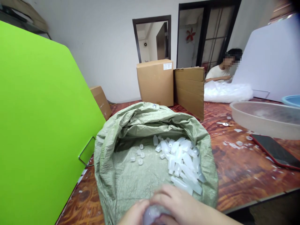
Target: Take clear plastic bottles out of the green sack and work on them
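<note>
Where woven sack [122,175] sags, hands [164,207] perhaps clasp translucent tube [153,214].

Both hands meet at the table's [246,175] near edge — left hand [133,215] and right hand [180,204] closed around a translucent piece [153,214] — over a green woven sack [117,175] holding small plastic tubes [182,162].

Left hand [133,215] and right hand [180,204] of the wearer, seen at the lower edge of the head view. Both are bare: no glove, ring, watch or band shows on the fingers or knuckles. The right forearm, running off toward the lower right corner, is likewise uncovered (no sleeve or cuff reaches the visible part). The left wrist is cut off by the frame edge.
</note>
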Motion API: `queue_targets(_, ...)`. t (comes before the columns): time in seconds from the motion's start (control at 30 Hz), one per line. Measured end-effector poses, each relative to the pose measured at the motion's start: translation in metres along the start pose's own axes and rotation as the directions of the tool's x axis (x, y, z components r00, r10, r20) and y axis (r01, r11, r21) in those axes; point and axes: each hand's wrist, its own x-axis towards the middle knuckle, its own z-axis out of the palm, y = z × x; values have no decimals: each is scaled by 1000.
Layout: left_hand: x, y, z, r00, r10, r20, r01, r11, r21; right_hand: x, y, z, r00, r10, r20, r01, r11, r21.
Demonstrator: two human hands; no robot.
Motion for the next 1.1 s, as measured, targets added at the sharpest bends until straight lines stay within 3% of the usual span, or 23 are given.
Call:
queue_targets(0.07, 3, -4, 1, 999, 23, 40, -25, 998, 53, -2, 0, -1, 989, 57, 134, -53, 998, -32)
queue_targets(0.13, 4, -7, 3, 999, 6, 54, -11, 997, 79, -4, 1, 1, 981, 156, 112, -153, 987, -43)
queue_targets(0.2, 5, -10, 7, 999, -7, 31, 5, 998, 62, -4, 1, 3, 995, 98, 26, -97, 995, -19)
queue_targets(0.27, 6, -12, 11, 1000, 17, 13, -18, 999, 44, -3, -1, 3, 1000, -9, 25, 10, 999, -50)
queue_targets(0.33, 5, -13, 14, 998, 60, 16, -61, 997, 45, -2, -3, 1, 995, 31, 97, -19, 992, -127)
queue_targets(0.4, 4, -14, 14, 997, 81, 21, -81, 996, 28, -1, -6, -2, 990, 111, 85, -102, 989, -105)
queue_targets(0.5, -2, -11, 13, 999, 49, 4, -49, 997, -63, 0, -8, -6, 995, -64, 73, 63, 998, 13)
queue_targets(0.57, -7, -8, 13, 1000, 4, 4, -4, 997, -82, 0, -10, -5, 985, -119, 129, 123, 992, -24)
queue_targets(0.67, -16, 1, 13, 1000, -17, -8, 16, 996, -91, 2, -14, -5, 987, 27, 159, -15, 997, -74)
queue_targets(0.77, -26, 11, 12, 999, -15, -39, 8, 981, -192, 5, -21, -10, 985, -58, 164, 55, 998, 20)
queue_targets(0.87, -35, 14, 9, 996, -79, -51, 68, 979, -191, 7, -28, -16, 955, -116, 274, 131, 991, -36)
queue_targets(0.93, -39, 10, 10, 994, -89, -69, 78, 985, -155, 9, -34, -15, 947, -66, 315, 90, 994, -65)
queue_targets(1.1, -48, -7, 21, 984, 5, -176, -29, 990, -136, 13, -46, -7, 957, -42, 286, 17, 996, 89)
